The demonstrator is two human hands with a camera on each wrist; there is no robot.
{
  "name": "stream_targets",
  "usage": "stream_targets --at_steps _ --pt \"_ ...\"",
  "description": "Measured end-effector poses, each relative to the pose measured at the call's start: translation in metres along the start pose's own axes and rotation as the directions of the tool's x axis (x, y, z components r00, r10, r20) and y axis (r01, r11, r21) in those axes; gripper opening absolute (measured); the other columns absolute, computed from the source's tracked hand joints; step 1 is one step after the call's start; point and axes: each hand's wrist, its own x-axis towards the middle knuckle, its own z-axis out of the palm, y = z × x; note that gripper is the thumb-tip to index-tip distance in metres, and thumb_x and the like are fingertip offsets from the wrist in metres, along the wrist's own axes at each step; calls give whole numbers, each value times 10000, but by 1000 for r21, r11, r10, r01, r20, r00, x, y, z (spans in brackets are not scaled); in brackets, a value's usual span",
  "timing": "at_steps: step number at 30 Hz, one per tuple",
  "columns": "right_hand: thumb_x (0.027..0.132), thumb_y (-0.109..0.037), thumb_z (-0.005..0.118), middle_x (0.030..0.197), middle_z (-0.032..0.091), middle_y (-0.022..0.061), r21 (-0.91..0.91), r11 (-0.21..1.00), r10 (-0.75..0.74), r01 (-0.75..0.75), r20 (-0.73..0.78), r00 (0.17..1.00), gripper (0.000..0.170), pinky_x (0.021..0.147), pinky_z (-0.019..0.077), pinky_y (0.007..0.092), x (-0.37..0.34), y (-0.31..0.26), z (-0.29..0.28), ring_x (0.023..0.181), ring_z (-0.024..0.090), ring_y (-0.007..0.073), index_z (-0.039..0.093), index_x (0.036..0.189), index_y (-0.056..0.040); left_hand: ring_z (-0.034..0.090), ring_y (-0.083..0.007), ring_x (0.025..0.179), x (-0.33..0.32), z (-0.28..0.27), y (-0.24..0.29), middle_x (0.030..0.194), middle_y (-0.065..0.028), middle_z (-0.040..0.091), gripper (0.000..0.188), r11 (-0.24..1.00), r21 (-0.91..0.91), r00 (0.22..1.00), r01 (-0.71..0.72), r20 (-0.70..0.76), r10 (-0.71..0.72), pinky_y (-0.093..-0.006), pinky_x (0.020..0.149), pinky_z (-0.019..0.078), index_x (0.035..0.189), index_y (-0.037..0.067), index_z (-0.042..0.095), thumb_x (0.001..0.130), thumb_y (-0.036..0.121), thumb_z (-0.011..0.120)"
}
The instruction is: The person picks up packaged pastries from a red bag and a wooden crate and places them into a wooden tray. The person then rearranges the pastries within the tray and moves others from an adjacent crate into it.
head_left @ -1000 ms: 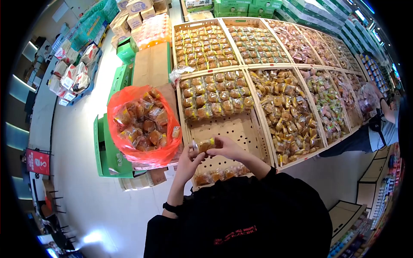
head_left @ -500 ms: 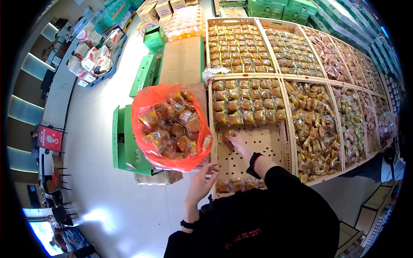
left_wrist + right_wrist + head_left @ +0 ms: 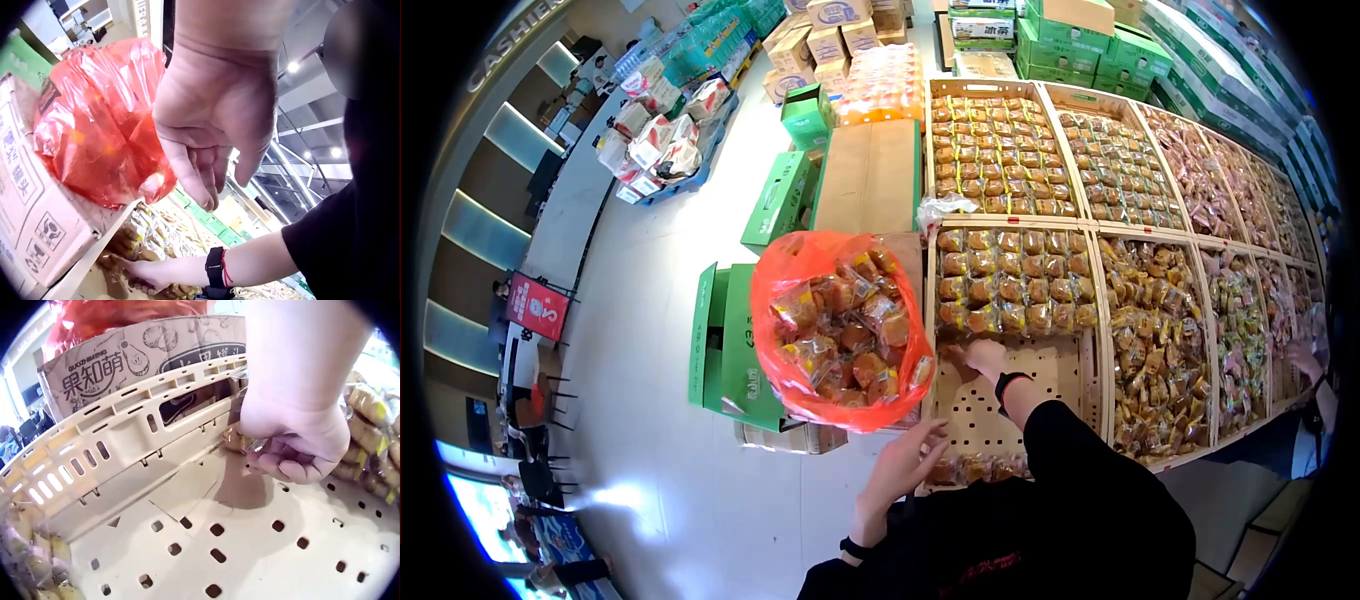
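Note:
My right hand (image 3: 985,356) reaches into the half-filled crate, at the left end of the front row of wrapped cakes (image 3: 1012,318). In the right wrist view the right hand (image 3: 297,447) pinches a wrapped cake (image 3: 235,439) by the crate's side wall (image 3: 125,434). My left hand (image 3: 897,463) hovers over the crate's near left corner, fingers loosely bent and holding nothing; the left wrist view shows the left hand (image 3: 215,112) empty beside the red bag (image 3: 103,119). That red bag (image 3: 772,300), full of wrapped cakes, stands left of the crate.
More crates of wrapped goods (image 3: 1155,340) extend right and behind. Another row of cakes (image 3: 980,468) lies along the crate's near edge. Green boxes (image 3: 745,370) stand left of the bag, and a flat carton (image 3: 865,175) lies behind it. Another person's hand (image 3: 1305,360) shows at far right.
Both hands were together at a wrapped cake; they then parted, the right moving forward to the crate's left side and the left drawing back empty. The view has shifted left.

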Motion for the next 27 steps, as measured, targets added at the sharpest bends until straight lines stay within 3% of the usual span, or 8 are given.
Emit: stream_targets --at_steps 2,4,6,8,10,15,20,27 --pt "780 -714 315 830 649 160 -9 999 -47 47 -84 995 770 680 495 347 2 5 10 820 636 261 664 841 -30 607 -204 853 0 -13 13 971 -98 607 320 1000 -8 999 -27 -43 27 -299 707 498 1121 40 519 816 108 587" --pt "814 -679 298 607 621 105 172 984 -44 37 36 998 758 604 486 345 -5 3 4 616 631 238 648 635 -31 599 -219 875 1 -28 18 974 -102 604 309 998 -11 995 -63 -78 62 -312 734 490 1094 36 537 796 86 602" --pt "847 -630 304 441 531 70 432 874 -254 223 13 967 743 519 466 324 -45 9 -14 447 570 185 569 478 -42 558 -276 961 7 -47 16 977 -116 598 292 905 312 881 -290 -281 379 -364 838 441 1041 29 564 754 42 617" --pt "874 -569 319 546 585 100 657 749 -268 90 176 947 704 495 474 314 -63 21 -6 437 568 202 586 564 4 508 -333 1006 19 -68 15 993 -134 578 286 814 503 791 -289 -354 499 -405 881 402 1032 31 551 751 50 604" --pt "880 -564 312 555 589 94 730 681 -279 55 190 941 692 498 477 294 -83 41 6 458 575 182 592 607 8 446 -354 1094 25 -87 6 1109 -164 526 353 733 669 766 -122 -406 498 -438 936 362 1066 29 530 729 76 624" --pt "911 -499 311 619 606 96 844 535 -294 -30 219 930 618 523 489 269 -126 91 12 551 604 159 595 751 26 411 -352 1139 29 -110 -10 1198 -204 455 486 751 657 754 62 -524 396 -437 973 322 1159 24 473 711 110 638" --pt "929 -419 353 639 604 77 869 495 -255 28 115 960 506 540 488 262 -153 112 -2 564 590 140 599 823 11 444 -350 1085 20 -121 -16 1143 -207 493 534 769 630 803 108 -512 306 -413 915 365 1167 22 466 683 147 654" --pt "927 -312 409 724 612 48 834 478 -411 275 -64 909 346 600 483 241 -190 78 -40 666 590 106 584 916 -13 484 -322 983 11 -106 10 1058 -138 534 505 771 636 665 41 -593 454 -404 885 369 1123 29 501 658 83 692"
